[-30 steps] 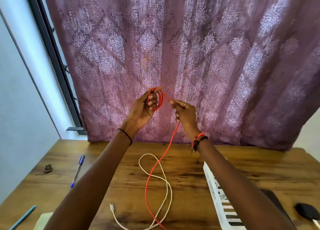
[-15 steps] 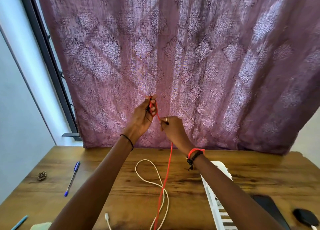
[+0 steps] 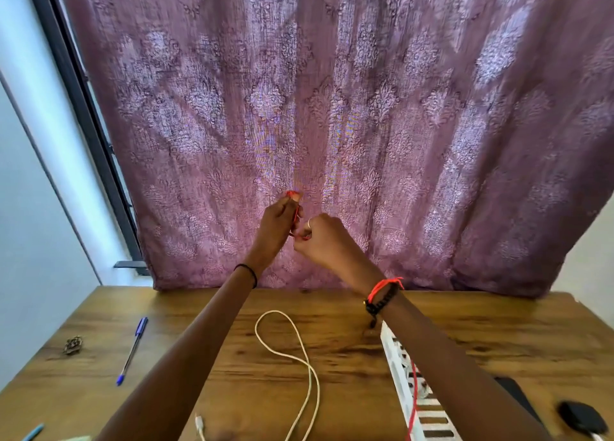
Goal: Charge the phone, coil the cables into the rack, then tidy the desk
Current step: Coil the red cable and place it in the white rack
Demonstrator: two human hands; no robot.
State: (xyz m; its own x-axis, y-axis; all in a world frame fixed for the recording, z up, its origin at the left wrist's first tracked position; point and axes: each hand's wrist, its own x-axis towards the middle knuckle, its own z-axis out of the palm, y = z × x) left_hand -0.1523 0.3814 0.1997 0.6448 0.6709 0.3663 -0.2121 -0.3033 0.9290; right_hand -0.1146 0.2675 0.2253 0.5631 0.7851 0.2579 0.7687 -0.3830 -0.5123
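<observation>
Two hands: left hand (image 3: 275,228) and right hand (image 3: 320,241) raised above the desk (image 3: 498,324), close together in front of the curtain (image 3: 365,108).
Left hand: fingers curled round the coiled part of the red cable (image 3: 296,213); a loop shows above the thumb.
Right hand: fingers curled, pinching the red cable just beside the left hand.
Red cable, free run: one strand lies over the rack (image 3: 397,367); its path up to the hands is hidden behind the right arm.
Rack: white, slotted, on the desk right of centre, running to the front edge, partly under the right arm.
White cable (image 3: 310,371): loose at desk centre, left of the rack; loop toward the back edge, plug end at the front edge.
Pen (image 3: 133,347): blue, on the left half of the desk.
Second pen (image 3: 33,434): front left corner, cut off by the frame.
Brown object (image 3: 73,345): small, near the left edge; type cannot be told.
Black object (image 3: 581,417): front right corner.
Dark flat item (image 3: 511,390): beside the right arm, mostly hidden; type cannot be told.
</observation>
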